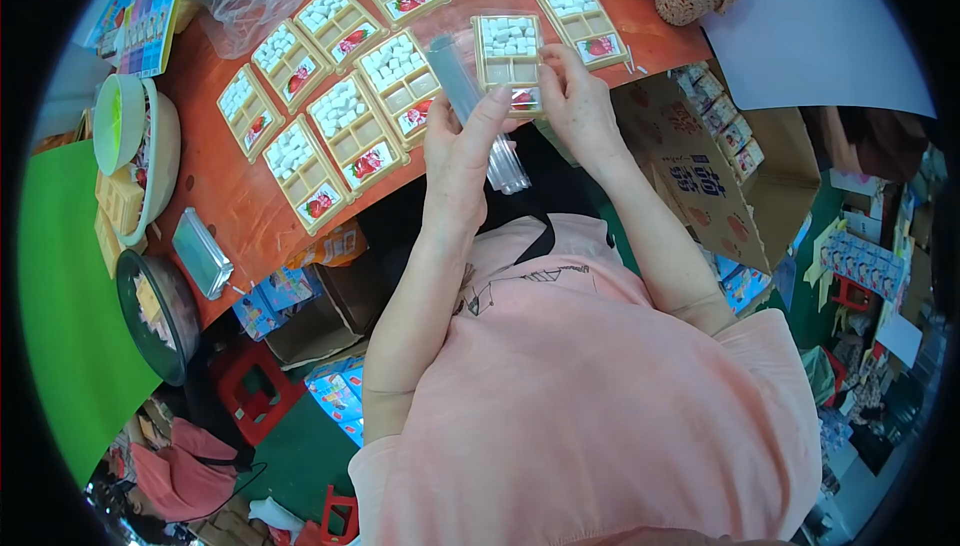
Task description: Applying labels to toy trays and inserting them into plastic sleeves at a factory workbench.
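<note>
In my left hand (pixel 455 171) is a stack of clear plastic covers (pixel 465 96), gripped between thumb and fingers and tilted over the table's front edge. My right hand (pixel 580 111) pinches the right edge of a cream compartment tray (pixel 495 71); whether a clear cover lies under those fingertips I cannot tell. White cube-shaped pieces fill this tray's far compartment, and a strawberry-printed card (pixel 525 99) lies in a near one. Left of the stack stands a similar tray (pixel 400 81); to the right of my right hand is another tray (pixel 580 21).
Several more filled trays (pixel 340 131) stand in rows on the red table (pixel 210 181). At its left are a stack of clear covers (pixel 202 251), a cream basin (pixel 165 146) and a dark bowl (pixel 165 321). A red-lidded jar (pixel 690 1) and an open carton (pixel 700 161) are on the right.
</note>
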A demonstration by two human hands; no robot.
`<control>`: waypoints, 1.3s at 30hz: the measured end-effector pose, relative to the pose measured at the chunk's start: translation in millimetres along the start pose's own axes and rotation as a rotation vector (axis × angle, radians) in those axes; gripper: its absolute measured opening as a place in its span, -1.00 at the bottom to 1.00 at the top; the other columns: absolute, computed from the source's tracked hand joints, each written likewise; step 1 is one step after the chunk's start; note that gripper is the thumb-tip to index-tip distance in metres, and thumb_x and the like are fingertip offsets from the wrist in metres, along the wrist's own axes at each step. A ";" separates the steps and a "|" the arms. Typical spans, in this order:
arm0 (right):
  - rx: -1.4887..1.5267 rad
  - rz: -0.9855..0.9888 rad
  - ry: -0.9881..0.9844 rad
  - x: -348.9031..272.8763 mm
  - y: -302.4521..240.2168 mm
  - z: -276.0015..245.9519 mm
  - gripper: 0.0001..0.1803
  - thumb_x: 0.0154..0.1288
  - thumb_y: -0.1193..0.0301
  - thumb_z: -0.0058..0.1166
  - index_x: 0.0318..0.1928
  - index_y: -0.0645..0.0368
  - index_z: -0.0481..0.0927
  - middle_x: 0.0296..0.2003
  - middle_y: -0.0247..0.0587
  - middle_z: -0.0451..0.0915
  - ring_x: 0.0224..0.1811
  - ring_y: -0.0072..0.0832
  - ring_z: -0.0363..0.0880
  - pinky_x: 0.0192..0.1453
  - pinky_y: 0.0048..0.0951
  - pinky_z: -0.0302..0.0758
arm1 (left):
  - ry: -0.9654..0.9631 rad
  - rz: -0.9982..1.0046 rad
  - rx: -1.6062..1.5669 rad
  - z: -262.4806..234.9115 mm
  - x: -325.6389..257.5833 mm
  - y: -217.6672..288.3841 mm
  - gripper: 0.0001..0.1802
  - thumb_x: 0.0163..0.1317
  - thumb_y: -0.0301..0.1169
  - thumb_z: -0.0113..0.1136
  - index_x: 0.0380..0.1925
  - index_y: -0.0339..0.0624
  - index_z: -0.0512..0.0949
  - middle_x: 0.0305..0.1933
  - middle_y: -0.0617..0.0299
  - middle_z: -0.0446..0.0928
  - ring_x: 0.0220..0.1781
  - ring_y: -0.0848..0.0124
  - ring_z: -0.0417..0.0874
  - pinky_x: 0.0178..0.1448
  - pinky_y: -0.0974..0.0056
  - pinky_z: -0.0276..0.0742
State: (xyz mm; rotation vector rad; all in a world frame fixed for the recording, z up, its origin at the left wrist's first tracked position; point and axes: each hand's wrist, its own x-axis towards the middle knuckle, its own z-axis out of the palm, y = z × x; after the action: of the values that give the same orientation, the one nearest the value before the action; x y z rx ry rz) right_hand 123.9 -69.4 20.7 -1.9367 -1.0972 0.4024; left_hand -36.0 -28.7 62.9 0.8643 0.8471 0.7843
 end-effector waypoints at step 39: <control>-0.375 -0.681 -0.082 68.7 13.2 24.3 -0.53 0.28 0.33 0.14 0.16 0.30 0.55 0.30 0.07 0.46 0.39 0.00 0.38 0.46 -0.09 0.31 | 0.134 -0.050 -0.120 -17.0 -24.3 6.5 -0.37 0.26 -0.11 0.41 0.12 -0.29 0.38 -0.08 0.20 0.52 -0.14 0.44 0.65 -0.13 0.31 0.65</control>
State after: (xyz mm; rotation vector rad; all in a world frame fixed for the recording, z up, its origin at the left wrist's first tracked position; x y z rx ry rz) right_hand 154.6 -4.0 4.5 -1.7147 -1.8944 -0.1111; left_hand -63.0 -41.1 69.3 0.6877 0.9263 0.8478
